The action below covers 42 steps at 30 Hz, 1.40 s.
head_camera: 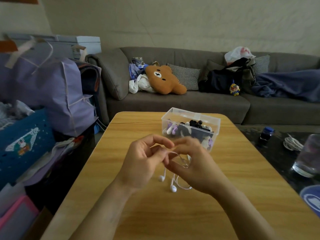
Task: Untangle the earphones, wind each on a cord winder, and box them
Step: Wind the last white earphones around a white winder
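Over the middle of the wooden table (242, 196) my left hand (143, 163) and my right hand (195, 163) meet, both pinching the cord of white earphones (173, 187). Two earbuds hang below my hands, just above the tabletop. A loop of the cord runs between my fingers near a small clear piece, likely a winder; I cannot tell its shape. Behind my hands stands an open clear plastic box (214, 122) holding several wound black, white and purple earphones.
A glass of water (308, 158), a dark bottle with a blue cap (265, 135) and a coiled white cable (292, 143) sit on a dark surface to the right. Bags are piled at the left. A grey sofa with cushions lies behind.
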Motion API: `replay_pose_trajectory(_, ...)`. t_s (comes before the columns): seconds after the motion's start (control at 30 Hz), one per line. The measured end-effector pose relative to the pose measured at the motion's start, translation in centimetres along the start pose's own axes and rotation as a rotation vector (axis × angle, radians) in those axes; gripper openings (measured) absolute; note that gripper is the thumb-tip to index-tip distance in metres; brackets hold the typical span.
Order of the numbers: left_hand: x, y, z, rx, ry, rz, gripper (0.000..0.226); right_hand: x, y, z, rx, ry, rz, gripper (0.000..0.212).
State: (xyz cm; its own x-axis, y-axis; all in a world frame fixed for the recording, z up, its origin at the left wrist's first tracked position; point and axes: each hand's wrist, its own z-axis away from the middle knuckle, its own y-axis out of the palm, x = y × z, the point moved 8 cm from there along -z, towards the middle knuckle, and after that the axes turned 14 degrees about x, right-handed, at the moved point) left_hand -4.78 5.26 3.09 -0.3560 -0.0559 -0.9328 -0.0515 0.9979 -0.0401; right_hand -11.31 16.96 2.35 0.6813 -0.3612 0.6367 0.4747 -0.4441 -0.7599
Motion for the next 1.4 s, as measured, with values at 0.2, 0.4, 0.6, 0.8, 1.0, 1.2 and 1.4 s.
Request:
replay_pose_trajectory(0.2,1.7,-1.0,0.4,-0.002,-0.158,-0.41,0.03,-1.2,-1.2,0.5,0.045,0.035,-0.357,0.003)
replay_pose_trajectory(0.4,2.2,-2.6,0.6,-0.22,-0.195,-0.395,0.036,-0.6,-0.3,0.7,0.301,-0.08,-0.502,0.005)
replay_pose_trajectory(0.6,4.2,-3.9,1.4,-0.401,-0.33,0.509,0.053,0.8,-1.4,1.3,0.433,-0.386,-1.212,0.024)
replay_pose_trajectory(0.8,5.1,-5.8,2.0,-0.44,-0.387,0.551,0.052,-1.4,-2.2,1.5,0.283,-0.12,-1.245,0.008)
replay_pose_trajectory(1.0,4.7,-10.1,3.1,-0.584,-0.397,0.077,0.019,-5.9,-3.4,1.9,-0.028,0.311,-0.349,0.012)
replay_pose_trajectory(1.2,4.9,-9.9,3.8,-0.621,-0.456,0.026,0.033,-6.8,-5.7,3.2,-0.586,0.278,-0.526,0.006)
replay_pose_trajectory(1.4,6.1,-7.9,2.9,-0.55,-0.33,0.7,0.034,-7.1,-1.8,1.5,-0.334,0.222,-1.548,0.022)
